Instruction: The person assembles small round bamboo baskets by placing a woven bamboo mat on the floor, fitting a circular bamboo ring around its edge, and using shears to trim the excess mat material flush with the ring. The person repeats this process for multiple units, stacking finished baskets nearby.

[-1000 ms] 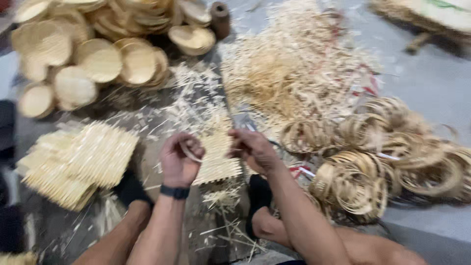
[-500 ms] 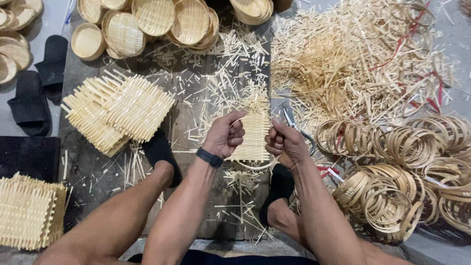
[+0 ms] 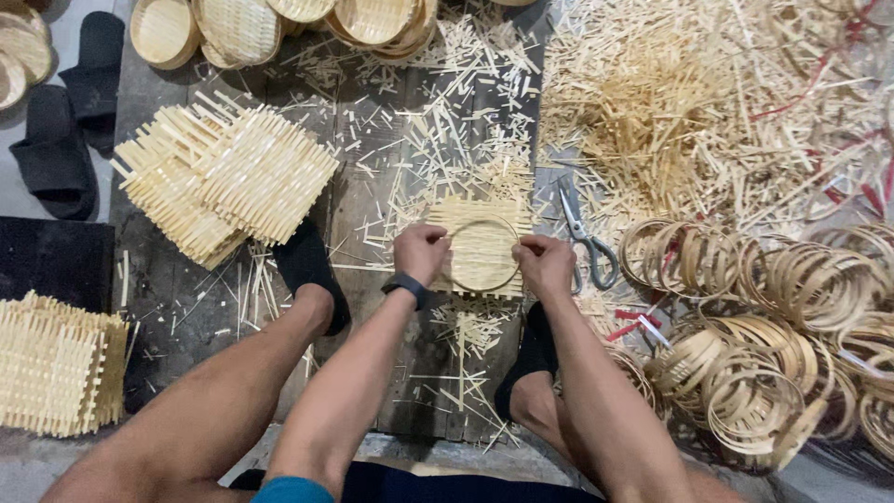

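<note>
Now the woven mat (image 3: 480, 250) lies flat on the floor boards instead of lifted; left hand (image 3: 419, 253) and right hand (image 3: 544, 265), fingers curled, seemingly press the bamboo hoop (image 3: 483, 253) onto it.

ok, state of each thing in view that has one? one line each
left hand: gripping the ring's left edge
right hand: gripping the ring's right edge
bamboo ring: pressed flat on the woven mat
woven mat: lying flat on the board, under the ring
scissors: lying on the floor, untouched, blades shut
finished baskets: stacked, nested
spare rings: piled loose
spare mats: stacked
</note>
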